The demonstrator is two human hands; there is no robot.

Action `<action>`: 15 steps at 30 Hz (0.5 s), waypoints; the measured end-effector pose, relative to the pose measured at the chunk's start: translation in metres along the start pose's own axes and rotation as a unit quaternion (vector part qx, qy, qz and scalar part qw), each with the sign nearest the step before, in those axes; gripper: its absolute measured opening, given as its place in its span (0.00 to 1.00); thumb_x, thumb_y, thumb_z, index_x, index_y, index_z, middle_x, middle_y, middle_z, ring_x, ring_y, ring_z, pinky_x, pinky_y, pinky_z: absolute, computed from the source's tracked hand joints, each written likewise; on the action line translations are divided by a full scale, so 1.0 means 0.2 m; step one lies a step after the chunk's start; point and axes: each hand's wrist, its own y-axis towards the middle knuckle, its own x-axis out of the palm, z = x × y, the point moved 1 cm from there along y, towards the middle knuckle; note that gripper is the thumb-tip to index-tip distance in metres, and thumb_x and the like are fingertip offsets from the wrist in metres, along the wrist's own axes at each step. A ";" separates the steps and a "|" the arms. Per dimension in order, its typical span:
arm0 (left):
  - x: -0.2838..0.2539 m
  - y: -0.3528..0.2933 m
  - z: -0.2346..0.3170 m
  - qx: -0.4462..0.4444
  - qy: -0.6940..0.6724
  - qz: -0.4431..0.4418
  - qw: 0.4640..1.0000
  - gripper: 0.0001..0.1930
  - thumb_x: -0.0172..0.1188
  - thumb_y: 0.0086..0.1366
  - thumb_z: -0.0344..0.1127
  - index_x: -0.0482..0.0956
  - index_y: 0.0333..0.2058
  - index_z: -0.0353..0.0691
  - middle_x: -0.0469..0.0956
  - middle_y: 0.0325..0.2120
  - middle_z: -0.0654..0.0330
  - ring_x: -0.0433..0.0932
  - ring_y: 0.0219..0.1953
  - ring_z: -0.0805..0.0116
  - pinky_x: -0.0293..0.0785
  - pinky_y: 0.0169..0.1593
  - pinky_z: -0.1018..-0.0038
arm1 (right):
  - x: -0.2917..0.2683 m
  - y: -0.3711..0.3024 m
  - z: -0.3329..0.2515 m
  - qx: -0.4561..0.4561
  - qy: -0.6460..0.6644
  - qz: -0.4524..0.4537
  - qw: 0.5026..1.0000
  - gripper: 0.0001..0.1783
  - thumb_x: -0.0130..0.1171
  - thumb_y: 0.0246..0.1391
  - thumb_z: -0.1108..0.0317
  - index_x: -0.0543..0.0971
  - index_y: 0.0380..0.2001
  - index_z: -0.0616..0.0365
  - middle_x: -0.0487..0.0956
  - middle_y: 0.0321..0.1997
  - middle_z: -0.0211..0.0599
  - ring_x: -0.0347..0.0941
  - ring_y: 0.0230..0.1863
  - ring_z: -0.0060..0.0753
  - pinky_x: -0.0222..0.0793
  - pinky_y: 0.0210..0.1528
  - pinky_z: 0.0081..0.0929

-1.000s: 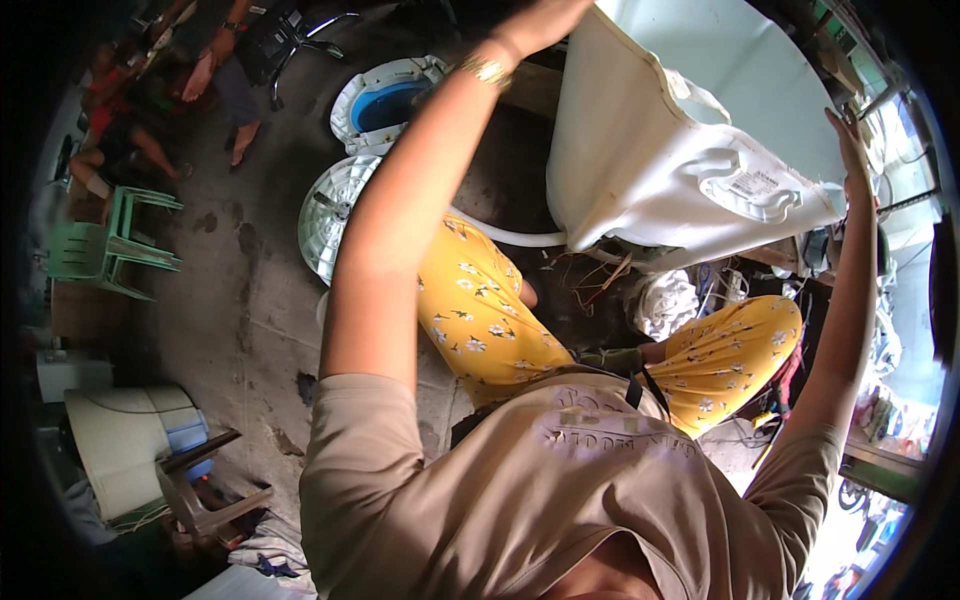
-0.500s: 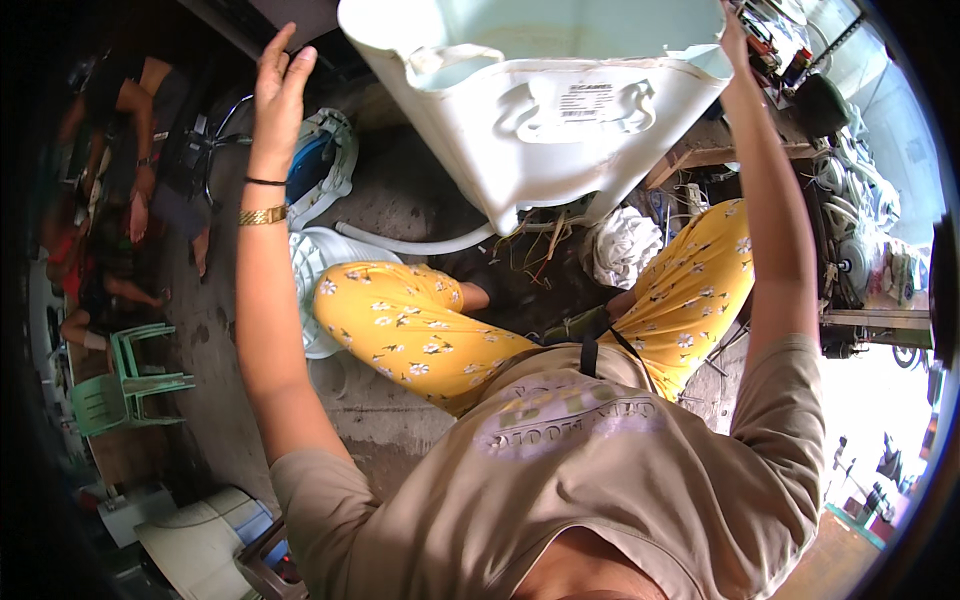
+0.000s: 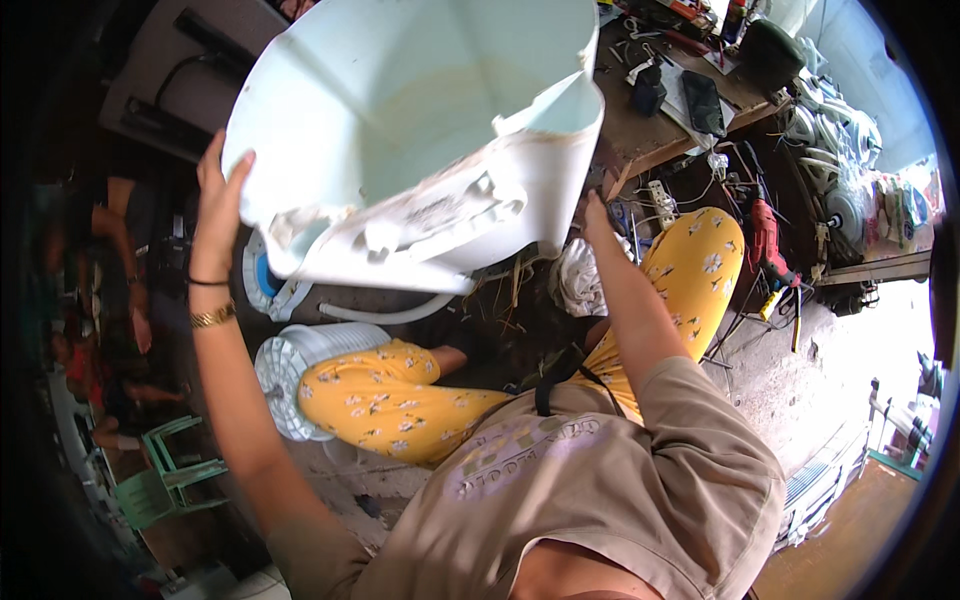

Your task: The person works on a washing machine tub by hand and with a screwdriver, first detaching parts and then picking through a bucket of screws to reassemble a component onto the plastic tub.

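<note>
A large white plastic washing-machine shell fills the upper middle, tilted, its wide open mouth showing a pale inside. Its rim is jagged on the right, and a moulded bracket runs along the near wall. My left hand, with a gold watch and a dark band at the wrist, presses on the shell's left edge, thumb on the near side, fingers against the wall. Low beside the shell's right wall is my right hand; its fingers are shadowed and blurred, so their grip does not show. Below, a white ribbed tub lies by my left knee.
A wooden workbench with a phone and tools stands at the upper right. A red drill, a power strip and a white cloth lie below it. Green chairs and people are at the left.
The shell has swung left and tipped, showing more of its inside. My left hand has come down onto its edge; my right hand has dropped from the upper right rim to the lower right side.
</note>
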 end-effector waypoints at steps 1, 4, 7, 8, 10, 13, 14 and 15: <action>0.02 -0.01 -0.05 -0.004 0.020 -0.009 1.000 0.30 0.55 0.59 0.42 0.59 0.56 0.33 0.56 0.56 0.49 0.55 0.59 0.60 0.51 0.60 0.71 | 0.01 0.05 0.09 0.001 -0.010 0.011 1.000 0.30 0.45 0.52 0.39 0.72 0.42 0.56 0.71 0.35 0.38 0.67 0.35 0.37 0.64 0.38 0.39; 0.09 -0.06 0.07 -0.044 -0.096 -0.024 0.994 0.31 0.53 0.60 0.37 0.53 0.59 0.33 0.56 0.57 0.52 0.56 0.59 0.63 0.50 0.60 0.73 | 0.00 0.20 0.33 0.019 0.061 0.006 0.998 0.38 0.43 0.51 0.35 0.69 0.48 0.62 0.75 0.38 0.43 0.71 0.37 0.43 0.65 0.49 0.41; 0.14 -0.03 0.08 -0.032 -0.101 -0.036 0.994 0.32 0.52 0.59 0.35 0.52 0.60 0.34 0.54 0.59 0.51 0.54 0.60 0.63 0.48 0.61 0.72 | -0.16 0.37 0.35 -0.020 0.102 -0.049 0.993 0.34 0.40 0.55 0.40 0.70 0.48 0.62 0.73 0.48 0.44 0.71 0.47 0.44 0.64 0.51 0.39; 0.11 -0.03 0.09 -0.037 -0.071 -0.036 0.996 0.32 0.52 0.59 0.35 0.51 0.60 0.34 0.53 0.59 0.51 0.53 0.60 0.63 0.48 0.61 0.72 | -0.07 0.35 0.40 0.014 0.104 -0.026 0.994 0.34 0.39 0.56 0.41 0.70 0.48 0.62 0.73 0.49 0.43 0.70 0.48 0.43 0.64 0.52 0.38; 0.08 -0.05 0.12 -0.053 -0.078 -0.040 0.995 0.32 0.51 0.59 0.34 0.51 0.60 0.35 0.52 0.60 0.51 0.52 0.61 0.63 0.46 0.62 0.71 | 0.03 0.25 0.44 0.021 0.115 -0.016 0.993 0.33 0.39 0.57 0.41 0.69 0.51 0.60 0.72 0.50 0.43 0.69 0.48 0.43 0.62 0.54 0.36; 0.00 -0.11 0.12 -0.076 -0.065 -0.036 0.994 0.32 0.51 0.58 0.33 0.52 0.60 0.36 0.52 0.60 0.52 0.51 0.61 0.63 0.44 0.62 0.71 | 0.24 -0.01 0.37 0.055 0.165 -0.032 0.984 0.33 0.39 0.57 0.42 0.69 0.51 0.59 0.72 0.51 0.43 0.67 0.50 0.43 0.59 0.55 0.33; 0.02 -0.10 0.14 -0.072 -0.074 -0.039 0.994 0.31 0.52 0.58 0.34 0.53 0.60 0.37 0.52 0.60 0.52 0.51 0.61 0.63 0.44 0.62 0.72 | 0.20 0.01 0.33 0.049 0.167 -0.019 0.985 0.31 0.39 0.57 0.44 0.70 0.50 0.59 0.73 0.50 0.42 0.67 0.49 0.42 0.60 0.54 0.33; 0.03 -0.10 0.15 -0.070 -0.080 -0.041 0.993 0.31 0.52 0.58 0.34 0.55 0.59 0.37 0.52 0.60 0.52 0.51 0.61 0.63 0.45 0.62 0.72 | 0.18 0.02 0.31 0.046 0.169 -0.008 0.984 0.30 0.39 0.56 0.45 0.71 0.48 0.59 0.73 0.48 0.41 0.68 0.48 0.42 0.60 0.54 0.33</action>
